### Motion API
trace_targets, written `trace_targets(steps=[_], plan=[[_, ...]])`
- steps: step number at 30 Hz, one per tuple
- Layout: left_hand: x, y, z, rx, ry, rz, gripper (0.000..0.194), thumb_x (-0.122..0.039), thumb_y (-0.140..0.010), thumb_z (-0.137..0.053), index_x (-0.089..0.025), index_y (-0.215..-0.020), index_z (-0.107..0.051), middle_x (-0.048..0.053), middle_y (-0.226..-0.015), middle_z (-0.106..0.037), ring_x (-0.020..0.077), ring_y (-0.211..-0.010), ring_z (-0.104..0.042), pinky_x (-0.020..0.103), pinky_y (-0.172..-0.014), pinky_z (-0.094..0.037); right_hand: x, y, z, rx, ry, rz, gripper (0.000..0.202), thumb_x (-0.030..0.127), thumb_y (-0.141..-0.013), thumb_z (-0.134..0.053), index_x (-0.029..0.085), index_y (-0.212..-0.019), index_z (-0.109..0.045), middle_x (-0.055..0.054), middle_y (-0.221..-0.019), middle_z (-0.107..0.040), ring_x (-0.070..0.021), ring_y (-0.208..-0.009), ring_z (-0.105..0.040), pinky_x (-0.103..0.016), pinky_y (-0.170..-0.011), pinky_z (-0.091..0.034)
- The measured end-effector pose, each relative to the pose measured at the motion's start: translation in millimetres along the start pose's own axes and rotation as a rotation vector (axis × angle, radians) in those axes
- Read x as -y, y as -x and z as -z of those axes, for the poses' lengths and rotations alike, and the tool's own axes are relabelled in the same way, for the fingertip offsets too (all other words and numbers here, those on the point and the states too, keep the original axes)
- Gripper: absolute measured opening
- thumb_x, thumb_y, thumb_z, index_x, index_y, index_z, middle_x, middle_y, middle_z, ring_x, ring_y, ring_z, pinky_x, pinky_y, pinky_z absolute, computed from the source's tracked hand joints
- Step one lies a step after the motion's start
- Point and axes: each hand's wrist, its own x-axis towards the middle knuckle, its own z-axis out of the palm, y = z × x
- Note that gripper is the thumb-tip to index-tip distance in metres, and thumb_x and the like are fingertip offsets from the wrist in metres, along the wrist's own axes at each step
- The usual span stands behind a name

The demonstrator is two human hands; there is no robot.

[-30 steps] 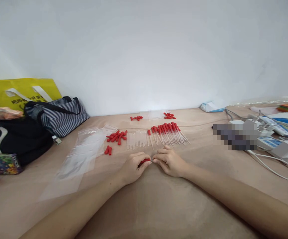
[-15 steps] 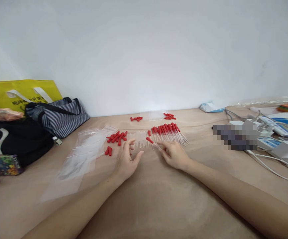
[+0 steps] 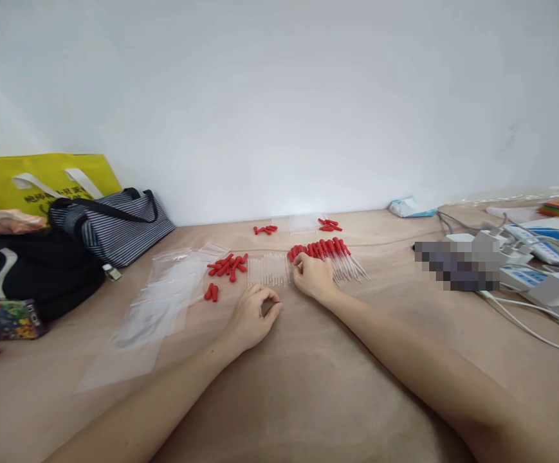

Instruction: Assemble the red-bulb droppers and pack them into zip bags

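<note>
1. Nearest on the brown-covered tabletop [image 3: 308, 386], the left hand [image 3: 254, 316] is loosely curled, a narrow gap between thumb and forefinger.
2. To its left lie flat clear plastic bags [image 3: 161, 315]; farther left is a flat item with a colourful pattern [image 3: 6, 319].
3. Just beyond the left hand, to its left, two red bulbs [image 3: 211, 293] lie close together.
4. The right hand [image 3: 312, 273] is bent narrow, fingertips at the left end of the red-capped droppers [image 3: 351, 262]; whether it grips one, I cannot tell.
5. These droppers lie side by side in a slanted row, caps away from the person, partly covered by the right hand.
6. Left of them is a row of clear tubes [image 3: 267, 269], then a loose pile of red bulbs [image 3: 228, 265].
7. At far right, white cables [image 3: 544, 315] and plugs [image 3: 489, 243] sit beside a blurred-out item [image 3: 455, 265].
8. Toward the wall [image 3: 279, 96] are two small red clusters [image 3: 264, 229], a striped bag [image 3: 119, 225] and a yellow bag [image 3: 67, 170].
</note>
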Motion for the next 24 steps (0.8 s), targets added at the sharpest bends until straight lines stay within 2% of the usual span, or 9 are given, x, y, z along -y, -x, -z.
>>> trace_targets(steps=[4,7,10,13,16,19,24], plan=[[0.8,0.1,-2.8,-0.001,-0.022,-0.006,0.008,-0.023,-0.074,-0.051,-0.018,-0.074,-0.056,0.002,-0.077,-0.055,0.0173,-0.075,-0.051,0.03,-0.067,-0.041,-1.0,-0.2,-1.5,-0.002,-0.008,0.044,0.02,0.028,-0.078,-0.04,0.021,-0.08,-0.059,-0.002,-0.078,-0.066,-0.0182,-0.078,-0.057,-0.033,-0.072,-0.023],[4.7,-4.5,1.9,-0.033,-0.095,0.011,0.01,-0.025,-0.074,-0.05,-0.018,-0.076,-0.057,0.003,-0.077,-0.055,0.0179,-0.076,-0.051,0.029,-0.067,-0.04,0.1,0.0,-1.3,-0.013,0.003,0.056,0.022,0.032,-0.077,-0.041,0.021,-0.08,-0.06,-0.003,-0.083,-0.065,-0.0188,-0.08,-0.057,-0.034,-0.074,-0.023],[13.4,-13.7,19.5,-0.162,-0.335,0.042,0.013,-0.028,-0.074,-0.05,-0.017,-0.072,-0.057,0.005,-0.077,-0.055,0.0211,-0.08,-0.05,0.032,-0.071,-0.037,5.2,-0.9,-0.1,0.003,0.062,0.036,0.024,0.033,-0.075,-0.042,0.019,-0.078,-0.061,-0.006,-0.083,-0.065,-0.0201,-0.079,-0.057,-0.036,-0.075,-0.023],[26.2,-21.5,41.5,-0.267,-0.635,0.147,0.019,-0.034,-0.073,-0.048,-0.018,-0.072,-0.058,0.007,-0.079,-0.056,0.0265,-0.083,-0.049,0.038,-0.072,-0.033,13.4,-3.1,2.7,0.071,0.157,0.003,0.028,0.033,-0.075,-0.041,0.016,-0.077,-0.063,-0.009,-0.082,-0.065,-0.0217,-0.077,-0.057,-0.037,-0.076,-0.024],[39.0,-23.8,52.5,-0.225,-0.769,0.209,0.028,-0.043,-0.072,-0.047,-0.018,-0.071,-0.06,0.009,-0.08,-0.058,0.0287,-0.085,-0.048,0.039,-0.072,-0.03,21.9,-5.8,4.9,0.144,0.23,-0.01,0.03,0.031,-0.075,-0.04,0.013,-0.078,-0.064,-0.014,-0.082,-0.064,-0.0232,-0.077,-0.057,-0.039,-0.077,-0.023],[48.6,-23.3,51.0,-0.189,-0.827,0.218,0.034,-0.047,-0.071,-0.045,-0.017,-0.072,-0.061,0.011,-0.084,-0.059,0.029,-0.087,-0.048,0.039,-0.072,-0.028,28.6,-8.3,4.5,0.186,0.248,-0.012,0.026,0.024,-0.074,-0.043,0.012,-0.077,-0.065,-0.015,-0.082,-0.065,-0.0234,-0.076,-0.058,-0.04,-0.077,-0.024],[51.5,-23.3,49.1,-0.181,-0.838,0.215,0.033,-0.041,-0.073,-0.042,-0.016,-0.069,-0.064,0.011,-0.082,-0.061,0.0289,-0.085,-0.049,0.039,-0.071,-0.028,32.8,-7.9,7.1,0.211,0.269,-0.007,0.024,0.017,-0.075,-0.041,0.011,-0.075,-0.065,-0.014,-0.079,-0.065,-0.0231,-0.076,-0.058,-0.04,-0.077,-0.025]])
